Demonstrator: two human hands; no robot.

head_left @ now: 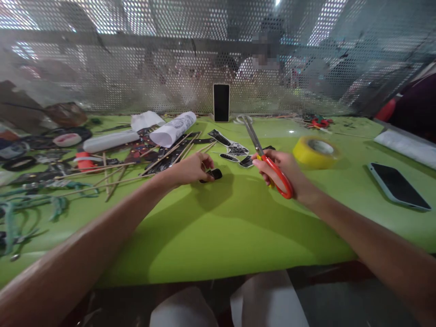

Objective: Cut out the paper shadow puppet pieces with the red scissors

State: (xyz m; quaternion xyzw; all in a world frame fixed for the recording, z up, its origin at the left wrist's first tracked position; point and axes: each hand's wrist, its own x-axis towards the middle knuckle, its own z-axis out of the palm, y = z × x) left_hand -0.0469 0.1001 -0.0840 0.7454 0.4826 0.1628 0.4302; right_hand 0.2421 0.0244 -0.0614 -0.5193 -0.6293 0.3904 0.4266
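Observation:
My right hand is wrapped around a pair of scissors with red handles and yellow on the inner side. Their blades point up and away, lying together. My left hand has curled fingers, its thumb against a small black cut-out with pale markings just above the green tabletop. The grip is partly hidden. Beyond the hands lie several black-and-white paper cut-outs, one of them partly behind the scissors hand.
Yellow tape and a phone lie to the right. Another phone leans upright against the perforated metal screen. Left are thin sticks, rolled printed paper, a red-orange object and green strips. People show behind the screen.

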